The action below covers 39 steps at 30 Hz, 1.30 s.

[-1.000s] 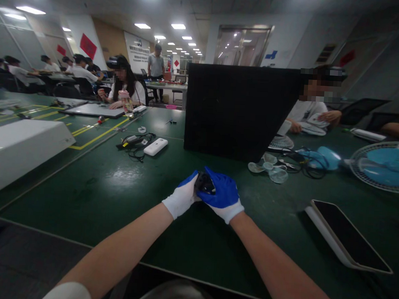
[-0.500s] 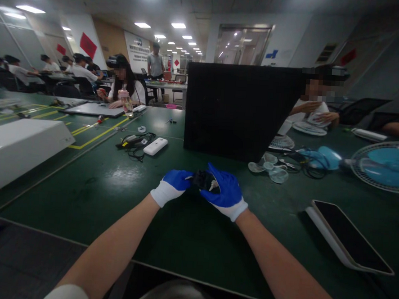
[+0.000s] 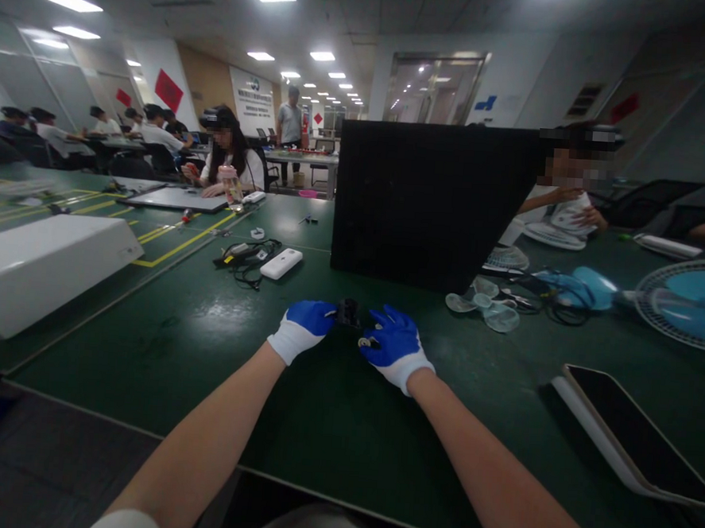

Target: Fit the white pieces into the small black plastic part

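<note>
My left hand point(image 3: 310, 319), in a blue-and-white work glove, is closed with its fingertips on a small black part point(image 3: 348, 312). The part's exact kind is too dark to make out. A little to the right of it is my right hand point(image 3: 394, 342), gloved the same way, with curled fingers. A small silvery metal piece point(image 3: 365, 342) shows at its fingertips. A narrow gap separates this hand from the black part. Both hands are over the green tabletop point(image 3: 313, 421).
A large black panel point(image 3: 428, 205) stands just beyond my hands. A white power bank point(image 3: 282, 264) and cables lie left; clear fan blades point(image 3: 486, 310), a blue fan point(image 3: 690, 297) and a tilted phone-like device point(image 3: 634, 433) lie right. Other people sit across the table.
My right hand has drawn away from the black part, with the silvery piece at its fingers. My left hand stays on the black part. The whole view has shifted slightly.
</note>
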{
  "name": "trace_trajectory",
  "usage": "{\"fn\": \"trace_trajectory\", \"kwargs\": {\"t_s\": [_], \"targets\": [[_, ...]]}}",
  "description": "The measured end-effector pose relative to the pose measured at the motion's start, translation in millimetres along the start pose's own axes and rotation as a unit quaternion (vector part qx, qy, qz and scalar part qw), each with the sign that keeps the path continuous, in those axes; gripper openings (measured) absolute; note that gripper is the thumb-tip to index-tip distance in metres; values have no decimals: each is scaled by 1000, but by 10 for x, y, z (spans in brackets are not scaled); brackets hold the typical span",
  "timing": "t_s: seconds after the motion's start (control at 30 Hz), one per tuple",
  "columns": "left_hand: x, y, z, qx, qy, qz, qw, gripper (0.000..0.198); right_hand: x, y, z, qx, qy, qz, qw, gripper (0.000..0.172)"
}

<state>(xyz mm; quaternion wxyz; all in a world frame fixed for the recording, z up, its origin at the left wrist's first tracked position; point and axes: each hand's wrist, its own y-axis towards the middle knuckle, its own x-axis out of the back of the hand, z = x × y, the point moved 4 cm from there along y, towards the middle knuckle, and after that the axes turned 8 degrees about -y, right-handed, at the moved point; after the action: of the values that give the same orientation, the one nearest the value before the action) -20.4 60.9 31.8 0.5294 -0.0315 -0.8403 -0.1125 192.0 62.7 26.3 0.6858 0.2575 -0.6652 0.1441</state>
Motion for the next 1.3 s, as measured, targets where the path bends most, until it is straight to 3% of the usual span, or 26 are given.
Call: {"fn": "trace_trajectory", "kwargs": {"t_s": [0.07,0.17,0.3,0.47,0.6,0.87,1.03,1.13,1.23,1.3], "targets": [[-20,-17,-33,-18,18,17,1000,32,71,-22,-14,2,4,-30,1000,33],[-57,-38,-67,-25,20,41,999,30,218,-89,-85,8,32,-127,991,24],[-118,-67,-127,-36,-20,65,997,27,312,-169,-110,36,75,-213,973,27],[-193,-92,-183,-99,-54,85,990,27,218,-143,21,102,61,-156,981,24],[-223,-93,-189,-128,-99,99,982,26,181,-119,28,87,51,-116,988,16],[-287,-67,-88,-69,-192,124,971,27,139,-116,65,24,66,-47,996,22],[-330,-23,-31,-59,-238,133,960,27,165,-142,-123,50,136,-96,985,21],[-346,0,-16,-64,-254,145,954,29,217,-168,-410,9,171,-162,972,25],[-349,7,-5,-68,-267,155,949,31,252,-199,-660,-43,120,-187,974,33],[-342,5,0,-69,-273,157,947,30,245,-201,-709,-27,62,-165,984,39]]}}
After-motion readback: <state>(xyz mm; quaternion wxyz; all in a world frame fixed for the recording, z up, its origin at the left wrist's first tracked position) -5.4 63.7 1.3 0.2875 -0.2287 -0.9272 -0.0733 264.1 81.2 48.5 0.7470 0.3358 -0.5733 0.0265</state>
